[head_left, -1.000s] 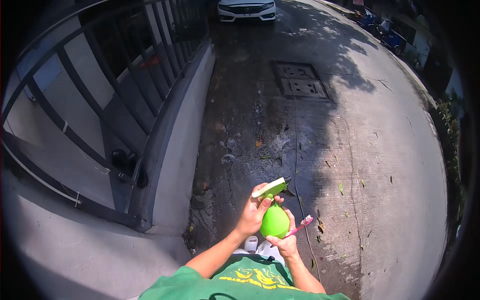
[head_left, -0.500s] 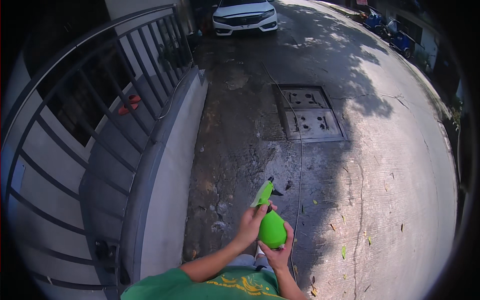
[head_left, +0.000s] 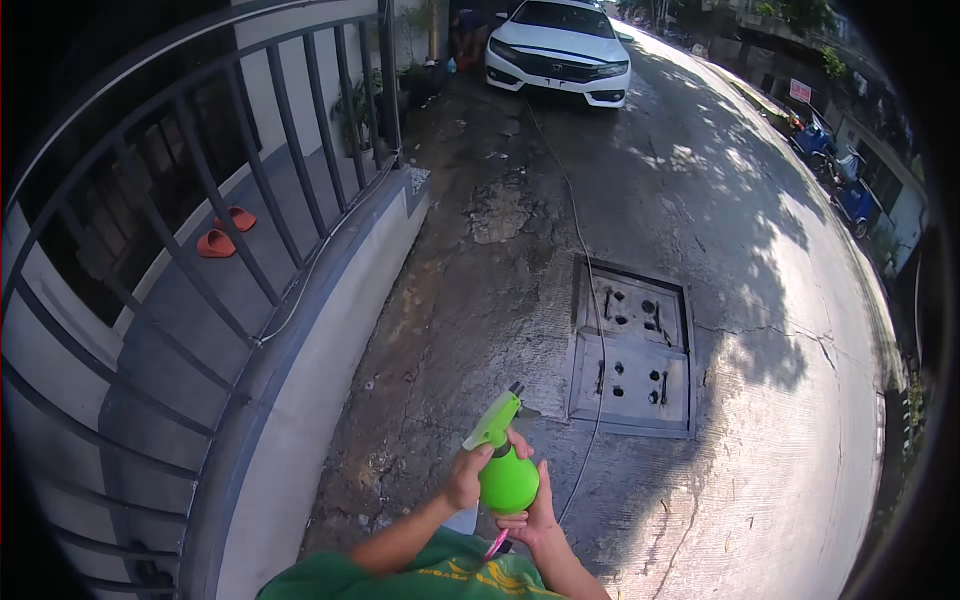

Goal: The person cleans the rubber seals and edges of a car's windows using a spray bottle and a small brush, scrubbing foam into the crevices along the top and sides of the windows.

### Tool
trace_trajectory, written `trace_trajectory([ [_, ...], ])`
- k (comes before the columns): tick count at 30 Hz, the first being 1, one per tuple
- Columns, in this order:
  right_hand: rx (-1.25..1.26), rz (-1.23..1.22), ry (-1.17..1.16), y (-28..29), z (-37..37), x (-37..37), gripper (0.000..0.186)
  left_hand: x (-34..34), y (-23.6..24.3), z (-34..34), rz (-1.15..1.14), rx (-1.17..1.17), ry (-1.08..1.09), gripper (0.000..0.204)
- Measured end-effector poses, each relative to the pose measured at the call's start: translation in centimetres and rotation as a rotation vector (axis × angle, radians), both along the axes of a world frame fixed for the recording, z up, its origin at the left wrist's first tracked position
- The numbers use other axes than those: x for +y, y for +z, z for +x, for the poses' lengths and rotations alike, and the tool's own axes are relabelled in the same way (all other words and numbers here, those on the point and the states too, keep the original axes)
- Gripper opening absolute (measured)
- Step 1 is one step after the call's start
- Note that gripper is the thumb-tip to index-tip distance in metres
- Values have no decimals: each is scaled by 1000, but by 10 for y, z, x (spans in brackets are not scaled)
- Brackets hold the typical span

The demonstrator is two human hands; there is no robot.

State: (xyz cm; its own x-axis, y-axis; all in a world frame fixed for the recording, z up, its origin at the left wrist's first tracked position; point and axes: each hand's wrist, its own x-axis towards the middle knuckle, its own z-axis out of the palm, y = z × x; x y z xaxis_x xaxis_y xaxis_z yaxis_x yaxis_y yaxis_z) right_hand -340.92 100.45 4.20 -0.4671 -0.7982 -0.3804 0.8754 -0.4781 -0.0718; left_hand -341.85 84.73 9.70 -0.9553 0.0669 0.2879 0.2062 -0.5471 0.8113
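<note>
A green spray bottle [head_left: 510,485] with a trigger head is held low at the centre of my view, tilted slightly to the right. My left hand [head_left: 465,478] is wrapped round its neck. My right hand [head_left: 537,520] grips the lower body and also holds a pink-handled brush [head_left: 497,543], whose head is hidden. My green shirt [head_left: 440,570] is just below.
A grey railing [head_left: 290,110] runs along the left, with orange slippers [head_left: 216,242] behind it. A cable [head_left: 570,190] crosses the pavement beside a metal drain cover [head_left: 640,388]. A white car [head_left: 558,60] stands ahead, a person [head_left: 468,35] beside it. Blue tricycles [head_left: 852,205] line the right.
The view has moved forward and lifted, so the car and drain cover appear larger and lower. The bottle has shifted left and stands more upright. The brush, pointing right before, now points downward.
</note>
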Motion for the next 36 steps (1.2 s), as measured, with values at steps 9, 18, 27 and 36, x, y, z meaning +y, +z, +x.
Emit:
trace_trajectory([
  [9, 692, 453, -392, 20, -332, -51, 79, -33, 16, -351, -324, 73, 246, 39],
  [18, 201, 262, -187, 114, -698, -110, 81, -78, 86, -694, -336, 47, 150, 25],
  [27, 468, -150, 201, 82, -1024, -220, 94, -197, 118, -996, -132, 23, 463, 17],
  [36, 1141, 348, -161, 185, -1354, -352, 107, -336, 193, -1319, -211, -42, 662, 23],
])
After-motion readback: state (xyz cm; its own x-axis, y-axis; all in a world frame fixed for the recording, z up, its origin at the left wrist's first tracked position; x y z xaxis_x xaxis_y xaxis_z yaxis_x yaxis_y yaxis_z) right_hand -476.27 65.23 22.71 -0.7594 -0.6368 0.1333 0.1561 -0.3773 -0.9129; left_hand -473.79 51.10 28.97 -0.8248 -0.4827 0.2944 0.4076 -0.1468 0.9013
